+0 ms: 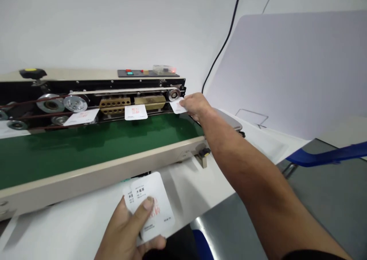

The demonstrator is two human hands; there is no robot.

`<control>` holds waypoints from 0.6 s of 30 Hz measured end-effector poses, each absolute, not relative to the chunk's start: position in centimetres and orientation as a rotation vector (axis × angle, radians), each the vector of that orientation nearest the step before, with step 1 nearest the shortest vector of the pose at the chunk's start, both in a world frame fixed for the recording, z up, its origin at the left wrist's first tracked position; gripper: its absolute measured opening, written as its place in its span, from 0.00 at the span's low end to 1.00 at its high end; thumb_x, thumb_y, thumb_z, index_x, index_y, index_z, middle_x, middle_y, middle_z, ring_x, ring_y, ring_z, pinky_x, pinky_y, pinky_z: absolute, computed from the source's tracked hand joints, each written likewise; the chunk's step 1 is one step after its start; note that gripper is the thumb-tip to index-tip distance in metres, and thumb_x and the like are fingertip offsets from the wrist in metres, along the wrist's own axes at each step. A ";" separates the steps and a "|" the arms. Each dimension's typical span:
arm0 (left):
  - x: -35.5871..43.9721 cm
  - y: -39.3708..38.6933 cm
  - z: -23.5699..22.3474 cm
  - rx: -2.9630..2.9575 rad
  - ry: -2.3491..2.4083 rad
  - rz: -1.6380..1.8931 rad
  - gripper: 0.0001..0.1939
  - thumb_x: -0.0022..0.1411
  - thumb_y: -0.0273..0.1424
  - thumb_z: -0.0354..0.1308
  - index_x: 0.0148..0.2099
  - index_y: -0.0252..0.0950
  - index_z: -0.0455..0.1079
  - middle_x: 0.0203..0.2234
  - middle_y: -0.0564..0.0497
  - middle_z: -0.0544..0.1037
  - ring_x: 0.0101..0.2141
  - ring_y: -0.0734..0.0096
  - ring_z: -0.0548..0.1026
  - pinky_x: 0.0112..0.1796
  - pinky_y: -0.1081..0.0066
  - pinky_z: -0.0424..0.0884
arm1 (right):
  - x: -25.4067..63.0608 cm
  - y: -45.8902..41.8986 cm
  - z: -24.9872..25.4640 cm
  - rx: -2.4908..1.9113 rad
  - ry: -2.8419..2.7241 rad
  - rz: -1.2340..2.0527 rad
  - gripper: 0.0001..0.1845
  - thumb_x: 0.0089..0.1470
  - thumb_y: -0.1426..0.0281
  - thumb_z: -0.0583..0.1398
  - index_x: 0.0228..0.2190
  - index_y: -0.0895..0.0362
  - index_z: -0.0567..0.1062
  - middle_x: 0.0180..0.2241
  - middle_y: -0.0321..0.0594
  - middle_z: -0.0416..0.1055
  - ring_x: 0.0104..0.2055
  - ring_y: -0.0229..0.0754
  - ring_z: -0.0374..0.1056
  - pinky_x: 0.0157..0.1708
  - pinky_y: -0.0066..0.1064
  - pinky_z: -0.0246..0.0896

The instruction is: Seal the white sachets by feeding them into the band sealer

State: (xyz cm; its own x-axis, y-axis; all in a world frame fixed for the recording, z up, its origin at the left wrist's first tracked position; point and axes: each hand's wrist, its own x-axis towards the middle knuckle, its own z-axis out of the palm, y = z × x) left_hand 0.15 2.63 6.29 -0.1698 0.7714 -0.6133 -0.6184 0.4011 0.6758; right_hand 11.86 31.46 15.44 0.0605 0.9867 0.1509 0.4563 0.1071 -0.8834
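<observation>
A band sealer (94,172) with a cream housing fills the left and centre of the frame, and its green conveyor belt (86,153) runs along the front. The machine stands on a white table (195,187). A pale grey board (292,72) stands at upper right, and a black cable (226,34) runs down behind the machine. A control panel (147,73) sits on top at upper centre.

Progress as observed: two white sachets (136,112) stand in the machine's belt line, left of centre and at centre. A third sachet (177,107) is at the right end, beside the last pulley (173,94), gripped by the right hand (195,106). The left hand (129,229) clamps a stack of sachets (149,206) at bottom centre, in front of the machine. The hands are well apart. The stack's count and the seal condition cannot be determined.
</observation>
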 end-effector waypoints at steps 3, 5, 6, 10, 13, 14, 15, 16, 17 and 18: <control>0.0 2.8 7.3 0.045 1.142 1.295 0.21 0.63 0.26 0.56 0.58 0.37 0.61 0.36 0.46 0.78 0.33 0.61 0.78 0.27 0.66 0.78 | 11.6 28.9 15.4 -1.468 -1.606 0.449 0.09 0.45 0.76 0.65 0.30 0.60 0.70 0.34 0.45 0.70 0.43 0.48 0.67 0.42 0.37 0.64; -0.4 2.9 7.5 0.046 1.120 1.324 0.21 0.64 0.26 0.55 0.59 0.38 0.61 0.42 0.45 0.78 0.39 0.59 0.78 0.32 0.62 0.80 | 11.8 24.8 14.7 -1.331 -1.680 0.118 0.16 0.48 0.69 0.65 0.38 0.59 0.69 0.41 0.47 0.68 0.47 0.48 0.64 0.47 0.38 0.61; -0.6 2.9 7.4 0.078 1.122 1.326 0.22 0.64 0.28 0.56 0.59 0.39 0.60 0.44 0.45 0.78 0.41 0.58 0.78 0.34 0.62 0.80 | 12.0 22.3 14.1 -1.248 -1.732 0.041 0.16 0.52 0.66 0.64 0.41 0.59 0.68 0.42 0.46 0.68 0.46 0.47 0.64 0.45 0.38 0.61; -1.0 3.1 6.5 0.279 1.091 1.292 0.27 0.63 0.36 0.61 0.61 0.42 0.59 0.48 0.46 0.76 0.42 0.63 0.76 0.33 0.68 0.78 | 12.8 13.1 10.4 -1.090 -2.169 0.687 0.19 0.57 0.56 0.60 0.41 0.58 0.70 0.36 0.42 0.70 0.34 0.41 0.66 0.32 0.33 0.63; -0.6 3.6 6.5 0.293 1.116 1.301 0.28 0.60 0.37 0.63 0.60 0.39 0.61 0.41 0.45 0.78 0.36 0.64 0.77 0.26 0.72 0.76 | 13.4 11.0 8.7 -1.045 -2.173 1.067 0.15 0.60 0.59 0.57 0.40 0.59 0.70 0.36 0.42 0.73 0.36 0.41 0.69 0.34 0.33 0.66; -0.5 3.8 6.7 0.246 1.149 1.302 0.27 0.60 0.36 0.62 0.59 0.37 0.61 0.39 0.44 0.79 0.35 0.63 0.78 0.25 0.72 0.76 | 13.7 11.4 8.8 -1.070 -2.104 1.124 0.14 0.61 0.60 0.57 0.39 0.59 0.70 0.37 0.42 0.74 0.36 0.41 0.70 0.33 0.33 0.67; -0.4 3.9 6.8 0.178 1.182 1.296 0.26 0.61 0.33 0.62 0.59 0.35 0.61 0.38 0.42 0.80 0.35 0.60 0.79 0.24 0.71 0.76 | 14.1 12.3 9.2 -1.105 -2.022 1.154 0.14 0.61 0.60 0.56 0.40 0.59 0.70 0.37 0.43 0.74 0.35 0.41 0.71 0.32 0.33 0.68; -0.4 4.0 6.9 0.106 1.208 1.281 0.24 0.62 0.31 0.60 0.59 0.33 0.60 0.37 0.40 0.80 0.35 0.57 0.80 0.23 0.70 0.75 | 14.5 13.6 9.9 -1.146 -1.936 1.152 0.14 0.61 0.61 0.57 0.42 0.59 0.70 0.38 0.43 0.75 0.34 0.41 0.72 0.31 0.33 0.69; -0.5 4.1 7.0 0.045 1.216 1.263 0.24 0.62 0.28 0.59 0.59 0.32 0.59 0.37 0.39 0.81 0.36 0.53 0.80 0.22 0.69 0.75 | 15.0 15.1 10.8 -1.187 -1.853 1.114 0.15 0.60 0.61 0.57 0.44 0.58 0.70 0.39 0.44 0.75 0.33 0.41 0.73 0.29 0.32 0.69; -0.6 4.1 7.0 -0.001 1.209 1.243 0.23 0.63 0.27 0.58 0.59 0.32 0.59 0.37 0.37 0.81 0.36 0.51 0.80 0.22 0.67 0.76 | 15.5 16.8 11.8 -1.224 -1.782 1.043 0.15 0.59 0.63 0.58 0.45 0.58 0.69 0.39 0.44 0.76 0.32 0.41 0.74 0.27 0.32 0.70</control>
State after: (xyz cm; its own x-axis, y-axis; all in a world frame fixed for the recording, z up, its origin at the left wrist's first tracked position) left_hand -0.57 4.09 6.97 -0.1623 0.7071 -0.6882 -0.7078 0.4025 0.5805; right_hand 15.50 16.80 11.77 -0.2854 0.9514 0.1160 0.3645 0.2197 -0.9049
